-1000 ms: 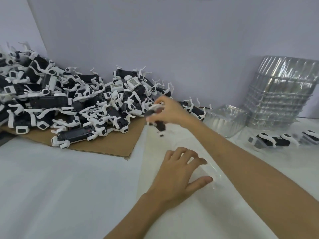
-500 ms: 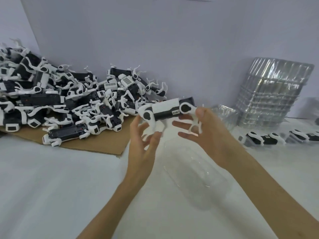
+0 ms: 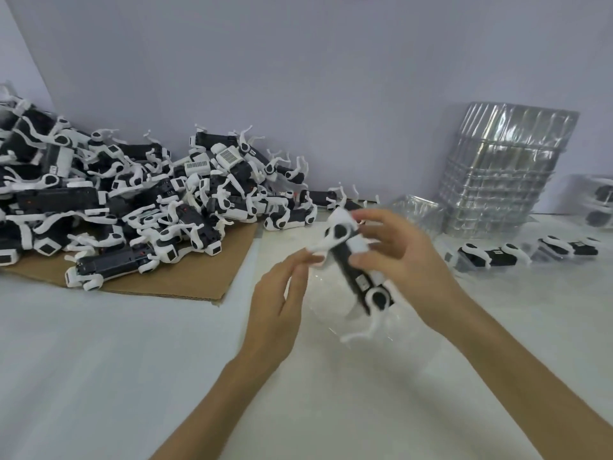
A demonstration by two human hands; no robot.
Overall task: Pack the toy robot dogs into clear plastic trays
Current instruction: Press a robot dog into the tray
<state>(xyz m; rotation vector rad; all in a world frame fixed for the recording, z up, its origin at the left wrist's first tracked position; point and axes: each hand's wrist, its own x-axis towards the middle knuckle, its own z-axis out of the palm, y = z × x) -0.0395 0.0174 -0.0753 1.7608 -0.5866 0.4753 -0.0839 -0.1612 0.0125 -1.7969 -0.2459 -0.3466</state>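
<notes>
Nearest the camera, two bare forearms reach in over the white table point(image 3: 99, 366). The left hand point(image 3: 282, 307) has its fingertips brought together in a pinch on a white leg of a toy robot dog point(image 3: 350, 260), though blur hides how firm the pinch is. The right hand point(image 3: 403, 260) has its thumb and fingers curled round the dog's black-and-white body, holding it tilted in the air with one end low. Just under it on the table lies a clear plastic tray point(image 3: 325, 303), so transparent that its edges barely show, and the dog is not yet in it. The risks look plain. A thin leg sticks out from the lower end and could catch on the tray's rim as the dog goes down. Neither hand holds the light tray, so it could skid or tip under a push. Forcing a splayed leg into the moulded recess might bend it. Farther off on the left, a pile of toy robot dogs point(image 3: 132, 200) sprawls over a cardboard sheet point(image 3: 185, 283). To the right, packed dogs point(image 3: 487, 257) lie in a row near a loose tray point(image 3: 418, 210). A stack of clear trays point(image 3: 497, 180) stands behind them against the pale wall point(image 3: 331, 78).
</notes>
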